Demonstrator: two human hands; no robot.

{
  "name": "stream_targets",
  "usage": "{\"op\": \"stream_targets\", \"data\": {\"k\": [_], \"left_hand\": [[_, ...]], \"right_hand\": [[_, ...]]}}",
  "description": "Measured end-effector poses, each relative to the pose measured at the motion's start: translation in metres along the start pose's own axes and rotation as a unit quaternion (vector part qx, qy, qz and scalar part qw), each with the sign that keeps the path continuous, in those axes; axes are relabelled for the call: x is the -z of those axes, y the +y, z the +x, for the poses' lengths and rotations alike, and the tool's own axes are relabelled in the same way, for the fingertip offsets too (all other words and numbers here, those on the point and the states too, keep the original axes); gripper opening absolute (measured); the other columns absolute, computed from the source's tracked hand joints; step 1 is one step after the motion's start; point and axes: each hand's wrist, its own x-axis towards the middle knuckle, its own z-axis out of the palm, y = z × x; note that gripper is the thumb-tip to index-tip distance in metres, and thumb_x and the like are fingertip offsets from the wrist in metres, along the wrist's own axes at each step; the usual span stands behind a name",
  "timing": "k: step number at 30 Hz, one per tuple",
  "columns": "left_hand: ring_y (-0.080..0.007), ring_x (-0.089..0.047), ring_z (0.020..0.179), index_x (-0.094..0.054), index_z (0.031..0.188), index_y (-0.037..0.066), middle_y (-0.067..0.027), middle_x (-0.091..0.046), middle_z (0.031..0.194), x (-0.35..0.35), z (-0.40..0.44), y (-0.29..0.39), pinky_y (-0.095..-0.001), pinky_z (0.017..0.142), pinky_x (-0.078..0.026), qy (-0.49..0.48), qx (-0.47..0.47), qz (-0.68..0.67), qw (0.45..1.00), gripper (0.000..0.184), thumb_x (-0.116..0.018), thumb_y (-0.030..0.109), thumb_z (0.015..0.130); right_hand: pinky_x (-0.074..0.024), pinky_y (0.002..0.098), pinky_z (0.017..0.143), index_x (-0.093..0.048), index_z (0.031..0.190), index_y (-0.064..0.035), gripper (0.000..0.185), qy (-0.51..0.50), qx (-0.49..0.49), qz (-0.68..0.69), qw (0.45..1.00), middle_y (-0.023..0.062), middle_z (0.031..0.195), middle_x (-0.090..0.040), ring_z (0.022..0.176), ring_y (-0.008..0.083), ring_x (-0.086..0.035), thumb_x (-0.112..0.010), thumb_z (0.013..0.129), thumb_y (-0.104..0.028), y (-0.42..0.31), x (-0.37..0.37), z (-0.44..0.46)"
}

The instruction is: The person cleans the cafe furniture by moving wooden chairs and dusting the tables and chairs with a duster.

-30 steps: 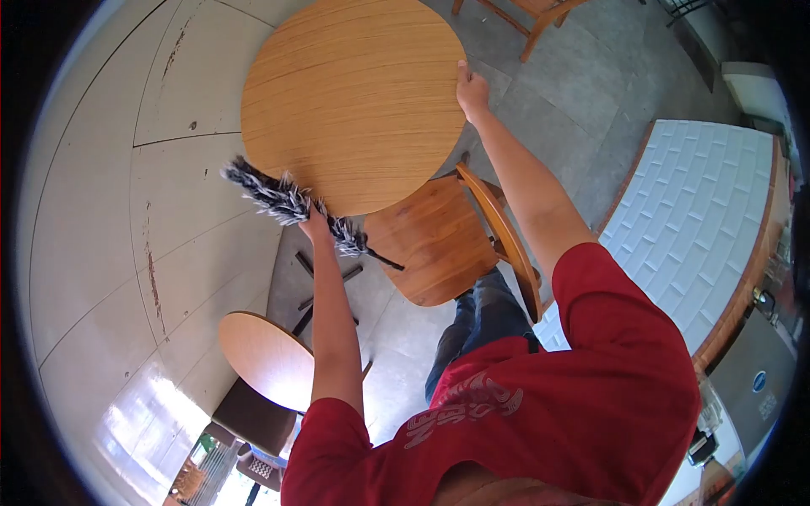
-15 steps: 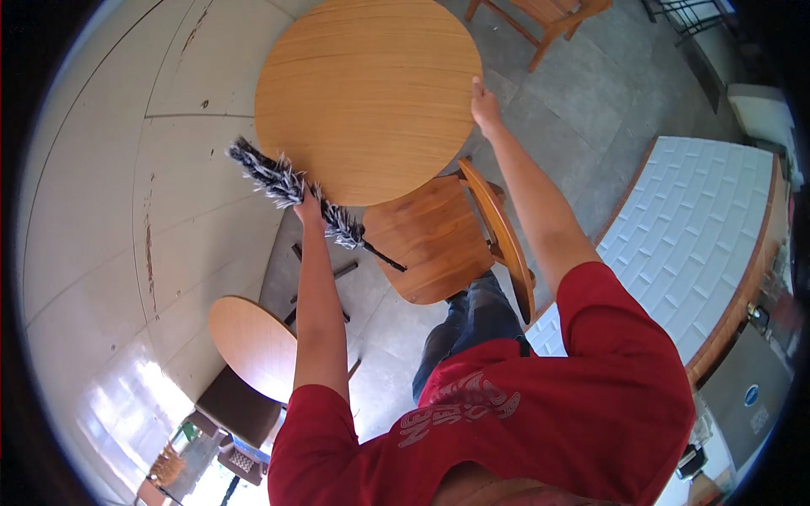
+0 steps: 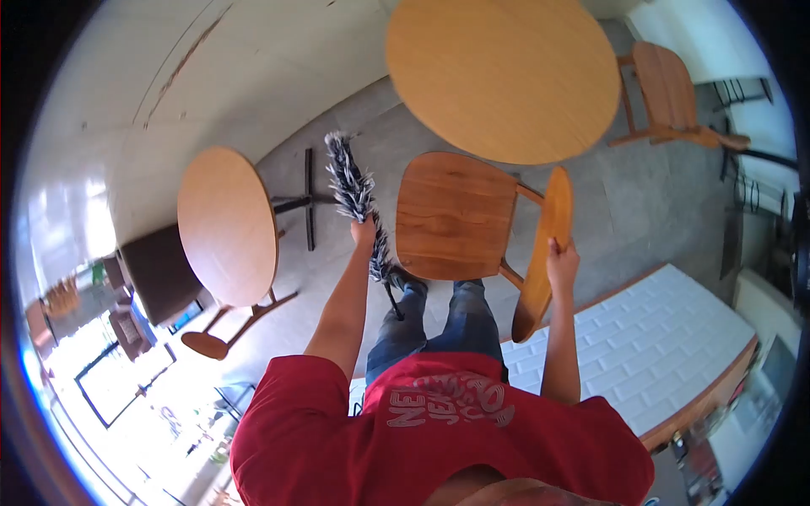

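Observation:
My left hand [image 3: 364, 230] is wrapped round the middle of a fluffy grey and white duster [image 3: 350, 181], whose black handle hangs down toward my legs. On the right, my right hand [image 3: 563, 260] grips the curved backrest [image 3: 540, 270] of a wooden chair. The chair's brown seat [image 3: 456, 216] lies between my two hands, in front of my feet. Just beyond the seat is a large round wooden table [image 3: 506, 76], touched by neither hand.
A smaller round table [image 3: 228, 228] stands at the left, with a dark seat [image 3: 160, 271] beside it. Another wooden chair [image 3: 666, 84] is at the upper right. A white-tiled counter side [image 3: 658, 346] lies at the lower right, and a pale wall [image 3: 253, 76] runs along the upper left.
The view has turned toward the left. My right hand has let go of the large table's edge and taken hold of the chair's backrest. The duster has moved away from the table, still in my left hand.

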Motion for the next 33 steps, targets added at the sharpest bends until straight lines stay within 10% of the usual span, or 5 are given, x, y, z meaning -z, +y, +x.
{"op": "stream_targets", "data": {"k": [13,17,33], "left_hand": [[-0.0313,-0.066,0.099,-0.065,0.113,0.001,-0.0218,-0.069,0.102,-0.111,0.081,-0.17,-0.0404,0.084,-0.049,-0.342,-0.037,-0.148,0.927,0.048,-0.066,0.039,0.085],[-0.0171,-0.062,0.09,-0.064,0.117,0.004,-0.0088,-0.068,0.104,-0.075,0.092,-0.168,-0.0353,0.078,-0.051,-0.331,0.003,-0.082,0.94,0.042,-0.065,0.035,0.089],[-0.017,-0.06,0.096,-0.06,0.125,0.007,-0.0064,-0.066,0.109,0.056,0.105,-0.266,-0.0337,0.084,-0.048,-0.193,0.19,-0.26,0.927,0.044,-0.064,0.033,0.09]], "right_hand": [[-0.0443,0.0313,0.089,-0.052,0.121,0.0033,0.036,-0.022,-0.06,-0.033,0.997,0.0107,0.113,-0.062,0.103,0.0188,-0.059,-0.062,0.094,-0.018,-0.022,-0.015,0.0],[-0.0452,0.0316,0.087,-0.054,0.117,0.0049,0.032,-0.011,-0.006,-0.045,0.999,0.0114,0.11,-0.063,0.1,0.0191,-0.059,-0.062,0.094,-0.016,-0.034,-0.039,-0.033],[-0.0486,0.0343,0.06,-0.059,0.09,0.0073,0.027,-0.1,0.225,-0.166,0.955,0.0163,0.072,-0.065,0.064,0.0237,-0.065,-0.063,0.092,-0.019,-0.211,-0.164,-0.055]]}}
